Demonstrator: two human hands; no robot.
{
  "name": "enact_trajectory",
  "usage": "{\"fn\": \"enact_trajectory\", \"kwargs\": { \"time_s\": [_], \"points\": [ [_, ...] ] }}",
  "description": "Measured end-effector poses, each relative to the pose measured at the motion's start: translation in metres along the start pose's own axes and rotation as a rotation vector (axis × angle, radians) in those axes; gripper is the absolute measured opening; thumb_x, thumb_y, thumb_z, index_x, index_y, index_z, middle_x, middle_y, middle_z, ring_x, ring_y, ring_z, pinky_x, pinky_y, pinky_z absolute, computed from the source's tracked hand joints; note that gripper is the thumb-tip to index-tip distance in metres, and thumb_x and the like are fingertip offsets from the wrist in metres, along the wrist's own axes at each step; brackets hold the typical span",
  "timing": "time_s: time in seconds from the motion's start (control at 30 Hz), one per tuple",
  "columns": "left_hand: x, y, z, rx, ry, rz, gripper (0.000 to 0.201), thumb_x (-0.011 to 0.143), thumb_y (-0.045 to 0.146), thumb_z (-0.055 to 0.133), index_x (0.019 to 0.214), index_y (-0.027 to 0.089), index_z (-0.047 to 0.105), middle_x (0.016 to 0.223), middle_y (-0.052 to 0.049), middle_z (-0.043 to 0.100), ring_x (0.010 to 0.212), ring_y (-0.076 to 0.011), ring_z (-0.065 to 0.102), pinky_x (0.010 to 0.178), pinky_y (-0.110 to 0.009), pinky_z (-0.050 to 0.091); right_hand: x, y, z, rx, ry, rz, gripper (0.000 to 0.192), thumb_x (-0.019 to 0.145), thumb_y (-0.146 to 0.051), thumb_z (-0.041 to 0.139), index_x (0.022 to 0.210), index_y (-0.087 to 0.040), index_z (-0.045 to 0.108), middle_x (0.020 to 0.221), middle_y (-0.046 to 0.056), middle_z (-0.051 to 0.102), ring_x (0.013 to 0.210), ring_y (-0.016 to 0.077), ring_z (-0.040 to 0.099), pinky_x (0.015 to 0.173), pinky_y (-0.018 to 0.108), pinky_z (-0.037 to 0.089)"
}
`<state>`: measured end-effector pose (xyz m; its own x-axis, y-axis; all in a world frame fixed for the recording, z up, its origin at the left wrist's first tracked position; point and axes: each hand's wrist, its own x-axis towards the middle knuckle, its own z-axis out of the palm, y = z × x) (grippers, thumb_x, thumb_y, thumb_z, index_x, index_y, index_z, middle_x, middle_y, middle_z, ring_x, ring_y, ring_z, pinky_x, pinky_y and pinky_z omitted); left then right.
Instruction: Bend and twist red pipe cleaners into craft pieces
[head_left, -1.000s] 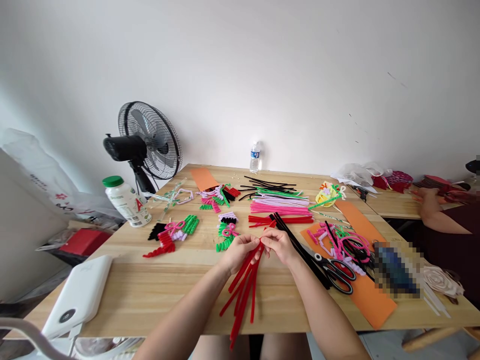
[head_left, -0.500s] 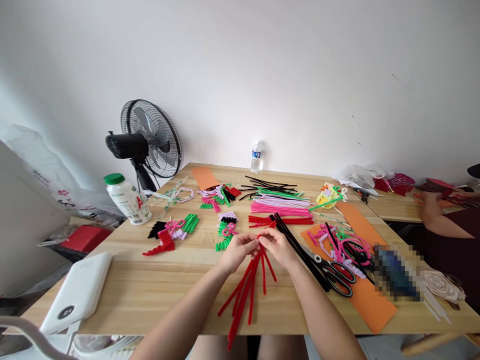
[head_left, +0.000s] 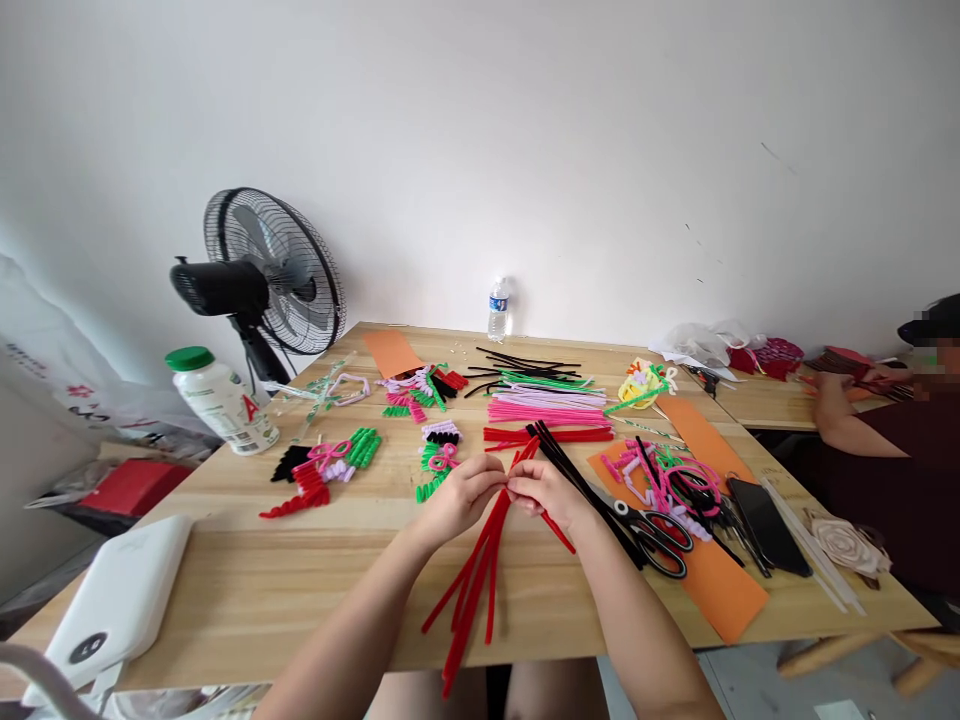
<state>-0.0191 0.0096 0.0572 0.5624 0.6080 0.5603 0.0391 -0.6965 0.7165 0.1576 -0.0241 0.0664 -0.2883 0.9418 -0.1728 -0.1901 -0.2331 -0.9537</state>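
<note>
Head view: nearest, the loose ends of the red pipe cleaners (head_left: pixel 480 575) hang past the table (head_left: pixel 247 590) edge, so a slack grip could let some slide off. Above them the left hand (head_left: pixel 459 497) and right hand (head_left: pixel 546 492) meet, each pinching the bundle's top; one stem splays out under the right hand and may work free. Just beyond, black scissors (head_left: pixel 651 530) lie close enough to snag a sweeping wrist
</note>
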Motion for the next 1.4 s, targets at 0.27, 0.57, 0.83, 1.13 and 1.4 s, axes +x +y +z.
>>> {"fn": "enact_trajectory", "kwargs": {
  "time_s": [0.27,0.57,0.83,1.13,1.4],
  "points": [
    [-0.003,0.001,-0.003,0.111,-0.071,0.068,0.022,0.087,0.023,0.045,0.098,0.019,0.063,0.095,-0.012,0.058,0.089,-0.0198,0.054,0.080,-0.031,0.043,-0.002,-0.002,0.002,-0.085,-0.005,0.004,0.020,0.065,-0.030,0.069,0.068,-0.016,0.056,0.048,-0.006,0.053,0.035,0.0040,0.037,0.034,0.018,0.020],
    [-0.002,0.006,0.000,0.008,-0.010,-0.082,0.012,0.080,0.021,0.050,0.078,0.017,0.061,0.078,-0.007,0.055,0.072,-0.0164,0.050,0.066,-0.027,0.040,-0.002,0.000,0.005,-0.349,0.079,-0.170,0.014,0.071,-0.030,0.064,0.068,-0.017,0.057,0.047,-0.005,0.051,0.040,0.0077,0.042,0.040,0.020,0.031],
    [0.001,-0.003,0.006,-0.745,-0.017,-0.805,0.015,0.062,0.027,0.058,0.061,0.015,0.050,0.048,0.004,0.042,0.042,-0.0061,0.032,0.043,-0.020,0.018,-0.005,0.001,0.008,-1.026,0.083,-0.713,0.015,0.084,-0.018,0.049,0.079,-0.020,0.063,0.076,0.006,0.062,0.068,0.0172,0.055,0.063,0.030,0.042],
    [0.003,0.004,0.004,-0.365,0.063,-0.509,0.019,0.072,0.033,0.059,0.068,0.015,0.054,0.060,0.001,0.050,0.053,-0.0100,0.041,0.051,-0.022,0.031,-0.002,-0.002,0.006,-0.801,0.173,-0.537,0.008,0.079,-0.022,0.056,0.074,-0.019,0.061,0.073,0.003,0.061,0.060,0.0131,0.053,0.053,0.025,0.040],
    [0.000,0.008,-0.006,0.032,-0.095,-0.003,0.021,0.085,0.028,0.047,0.091,0.020,0.066,0.093,-0.012,0.057,0.088,-0.0207,0.051,0.079,-0.032,0.040,-0.004,-0.004,-0.009,-0.223,-0.063,-0.013,0.023,0.072,-0.035,0.067,0.072,-0.014,0.059,0.048,-0.001,0.060,0.036,0.0083,0.047,0.037,0.020,0.035]
  ]
}}
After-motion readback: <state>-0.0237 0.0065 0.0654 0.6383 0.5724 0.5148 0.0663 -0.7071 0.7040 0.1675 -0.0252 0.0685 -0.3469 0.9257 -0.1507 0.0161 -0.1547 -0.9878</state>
